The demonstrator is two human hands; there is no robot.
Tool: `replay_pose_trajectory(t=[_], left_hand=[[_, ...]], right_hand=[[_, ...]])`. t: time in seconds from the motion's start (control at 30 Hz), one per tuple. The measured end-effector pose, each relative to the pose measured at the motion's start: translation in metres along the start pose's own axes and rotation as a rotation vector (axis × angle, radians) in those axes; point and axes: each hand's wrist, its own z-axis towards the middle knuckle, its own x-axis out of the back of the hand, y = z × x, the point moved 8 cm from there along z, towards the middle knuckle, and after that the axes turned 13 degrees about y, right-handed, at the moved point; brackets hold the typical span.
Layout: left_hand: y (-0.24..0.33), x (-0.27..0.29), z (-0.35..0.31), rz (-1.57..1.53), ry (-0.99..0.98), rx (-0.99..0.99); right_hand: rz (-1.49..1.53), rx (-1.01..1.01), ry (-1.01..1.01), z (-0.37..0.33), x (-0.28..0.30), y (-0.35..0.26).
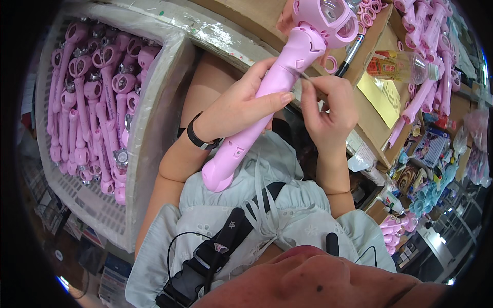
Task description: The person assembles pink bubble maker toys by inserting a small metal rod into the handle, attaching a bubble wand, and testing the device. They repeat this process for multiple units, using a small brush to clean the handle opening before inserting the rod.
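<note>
My left hand (239, 108) is wrapped round the thick handle of a pink toy wand (280, 74), its thumb lying across the front. The wand slants from my lap up to the right, with its round openwork head and clear centre at the top. Close beside the handle, my right hand (331, 108) is closed in a pinch. A thin, dark, pointed bit shows between its fingertips and the wand; it is too small to name.
At the left, a white plastic basket (67, 203) holds many similar pink wands (105, 56). On the right are a cardboard tray (370, 110) with pink rings (365, 18), a black marker (352, 54), a clear bottle (403, 66), yellow paper (379, 97) and more pink wands (423, 97).
</note>
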Motion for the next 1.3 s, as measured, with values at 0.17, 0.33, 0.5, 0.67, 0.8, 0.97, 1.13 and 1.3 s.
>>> replay_pose_trajectory(t=[0.17,0.33,0.5,0.67,0.8,0.97,1.13,1.3], left_hand=[[-0.002,0.001,0.000,-0.015,-0.001,0.017],[-0.002,0.001,0.000,-0.013,-0.009,0.014],[-0.001,0.000,-0.001,0.011,0.001,-0.007],[0.000,-0.001,-0.001,-0.002,-0.006,-0.020],[-0.001,0.000,-0.001,0.009,-0.009,-0.007],[0.000,0.000,-0.001,0.030,-0.003,-0.013],[0.000,0.000,-0.002,0.027,-0.005,-0.016],[-0.002,0.001,-0.001,0.018,0.007,-0.012]], right_hand=[[0.009,-0.015,0.003,-0.001,0.000,0.001],[0.004,0.053,0.037,-0.002,0.001,-0.004],[-0.040,-0.010,0.052,-0.001,0.002,0.002],[-0.015,-0.019,0.032,-0.003,-0.002,0.002],[-0.009,0.088,0.024,-0.005,-0.003,-0.007],[0.009,0.015,0.013,-0.004,-0.004,-0.003],[-0.003,0.015,0.020,-0.005,-0.004,-0.002],[-0.012,0.018,0.006,-0.006,-0.004,-0.001]])
